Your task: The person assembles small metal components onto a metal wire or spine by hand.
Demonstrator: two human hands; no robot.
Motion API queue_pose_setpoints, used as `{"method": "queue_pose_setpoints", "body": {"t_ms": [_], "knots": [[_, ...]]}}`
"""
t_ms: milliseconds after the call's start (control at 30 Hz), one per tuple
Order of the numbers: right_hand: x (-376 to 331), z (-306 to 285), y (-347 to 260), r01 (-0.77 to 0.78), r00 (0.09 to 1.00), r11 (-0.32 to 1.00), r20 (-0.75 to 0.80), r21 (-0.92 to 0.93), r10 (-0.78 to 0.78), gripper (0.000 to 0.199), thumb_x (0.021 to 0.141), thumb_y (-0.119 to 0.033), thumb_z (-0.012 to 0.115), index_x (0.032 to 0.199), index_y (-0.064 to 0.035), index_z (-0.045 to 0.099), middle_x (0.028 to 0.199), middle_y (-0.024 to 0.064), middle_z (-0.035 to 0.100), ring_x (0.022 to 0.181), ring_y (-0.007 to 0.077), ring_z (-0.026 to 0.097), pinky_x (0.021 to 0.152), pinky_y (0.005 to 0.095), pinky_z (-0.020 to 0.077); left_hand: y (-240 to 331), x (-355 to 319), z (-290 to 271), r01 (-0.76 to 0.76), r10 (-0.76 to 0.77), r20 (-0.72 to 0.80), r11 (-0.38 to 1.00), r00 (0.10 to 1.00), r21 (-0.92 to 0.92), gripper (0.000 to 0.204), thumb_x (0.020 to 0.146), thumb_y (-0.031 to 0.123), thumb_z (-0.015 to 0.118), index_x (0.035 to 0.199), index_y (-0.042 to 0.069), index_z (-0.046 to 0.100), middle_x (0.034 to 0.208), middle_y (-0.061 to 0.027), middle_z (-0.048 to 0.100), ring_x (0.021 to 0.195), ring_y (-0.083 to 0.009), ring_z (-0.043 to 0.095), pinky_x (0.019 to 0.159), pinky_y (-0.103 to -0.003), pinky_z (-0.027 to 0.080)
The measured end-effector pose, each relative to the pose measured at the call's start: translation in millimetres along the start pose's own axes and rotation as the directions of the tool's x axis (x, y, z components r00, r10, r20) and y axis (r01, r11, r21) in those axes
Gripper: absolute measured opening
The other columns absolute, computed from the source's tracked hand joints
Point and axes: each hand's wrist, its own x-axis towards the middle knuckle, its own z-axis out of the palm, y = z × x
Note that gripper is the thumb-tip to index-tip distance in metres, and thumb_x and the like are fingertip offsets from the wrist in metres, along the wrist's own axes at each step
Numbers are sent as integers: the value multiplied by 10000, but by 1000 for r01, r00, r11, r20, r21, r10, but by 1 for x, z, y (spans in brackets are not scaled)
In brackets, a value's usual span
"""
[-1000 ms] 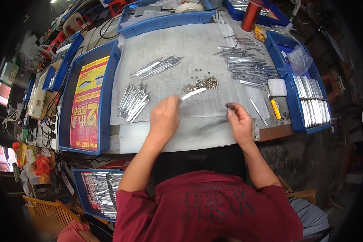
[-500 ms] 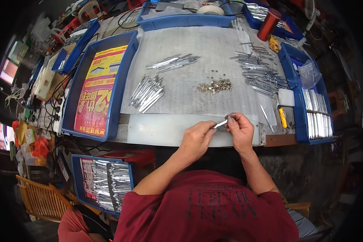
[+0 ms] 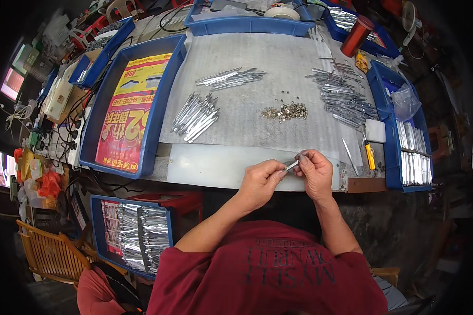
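Note:
A slim silvery metal strip (image 3: 292,165) spans the gap between my two hands, above the pale board (image 3: 210,167) at the table's near edge. My left hand (image 3: 260,181) pinches one end of it between thumb and fingers. At the other end, my right hand (image 3: 315,170) is closed with thumb and fingertips on the strip; whether a small part is there too cannot be made out. Beyond my hands lies a heap of small brass-coloured pieces (image 3: 286,111). Bundles of similar strips lie to the left (image 3: 195,116), farther back (image 3: 231,79) and at the right (image 3: 344,94).
A yellow-handled tool (image 3: 370,156) and a white block (image 3: 375,130) lie at the right, beside a blue tray (image 3: 389,134) of strips. A large blue tray (image 3: 151,142) borders the left. Below it stands another blue tray (image 3: 101,247) full of strips. A red cylinder (image 3: 356,35) stands far right.
The view has shifted slightly. My hands stay together at the strip, whose visible part between them looks a little shorter and more steeply tilted.

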Motion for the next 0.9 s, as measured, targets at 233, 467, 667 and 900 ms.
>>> {"method": "queue_pose_setpoints", "body": {"t_ms": [233, 467, 667, 900], "knots": [[3, 5, 1, -34, 999, 999, 24, 2, 34, 125, 831, -114, 543, 858, 7, 551, 725, 13, 551, 620, 54, 498, 550, 173, 398, 0, 2, 1, 235, -227, 62, 952, 972, -196, 104, 823, 46, 528, 900, -15, 562, 696, 1, 546, 582, -41, 466, 517, -180, 394], [21, 3, -12, -19, 992, 971, 118, -238, 49, 169, 834, -136, 536, 897, 19, 564, 692, 1, 537, 633, 59, 477, 568, 194, 394, -6, 8, -9, 137, -143, -69, 987, 987, -84, 93, 805, 60, 559, 828, -29, 574, 654, -4, 545, 591, -54, 484, 533, -194, 401], [66, -2, -25, 377, 925, 625, 245, -684, -289, 152, 762, -70, 546, 870, 31, 580, 769, 149, 576, 699, 260, 563, 624, 306, 440, -14, 18, -21, 33, 16, -242, 980, 970, 195, 85, 753, 55, 582, 802, -13, 569, 689, -138, 567, 569, -229, 548, 529, -297, 426], [100, 8, -5, 563, 826, 340, 508, -753, -244, 117, 718, -69, 565, 790, 22, 576, 738, 150, 564, 707, 304, 548, 645, 367, 434, -22, 17, -20, 5, 61, -281, 974, 958, 226, 96, 759, 62, 581, 813, -17, 565, 709, -139, 571, 582, -228, 553, 540, -296, 430]]}}
